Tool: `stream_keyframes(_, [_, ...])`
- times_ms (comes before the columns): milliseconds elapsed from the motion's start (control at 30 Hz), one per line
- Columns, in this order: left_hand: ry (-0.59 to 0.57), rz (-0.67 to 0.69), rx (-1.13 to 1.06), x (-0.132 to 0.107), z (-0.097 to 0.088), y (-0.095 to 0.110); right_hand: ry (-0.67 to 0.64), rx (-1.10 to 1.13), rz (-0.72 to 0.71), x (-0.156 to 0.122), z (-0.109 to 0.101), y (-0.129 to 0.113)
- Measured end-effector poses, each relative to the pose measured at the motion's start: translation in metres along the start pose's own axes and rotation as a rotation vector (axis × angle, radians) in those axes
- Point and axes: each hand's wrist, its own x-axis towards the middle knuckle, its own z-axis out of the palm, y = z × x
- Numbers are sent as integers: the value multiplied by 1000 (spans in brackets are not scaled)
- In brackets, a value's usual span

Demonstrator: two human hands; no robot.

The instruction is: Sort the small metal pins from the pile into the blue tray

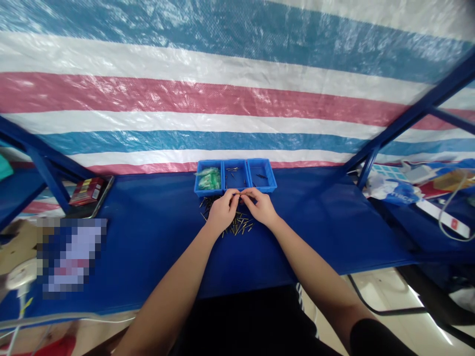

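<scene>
Thin brass-coloured pieces lie heaped by left hand and right hand, both pinched closed, contents unclear; blue bins behind.

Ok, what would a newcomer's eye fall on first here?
Probably the striped sheet behind the blue table. Next, the three blue bins at the table's back edge, green plastic in the left one. Then the left hand and right hand, close together by the scattered thin pieces.
</scene>
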Motion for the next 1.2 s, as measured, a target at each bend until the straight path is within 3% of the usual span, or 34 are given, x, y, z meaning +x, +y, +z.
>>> stream_keyframes(433, [-33, -32, 22, 0, -3, 6, -31, -122, 39, 0, -4, -7])
stream_keyframes(1200, [-42, -13, 5, -1, -2, 5, -38, -140, 91, 0, -5, -11])
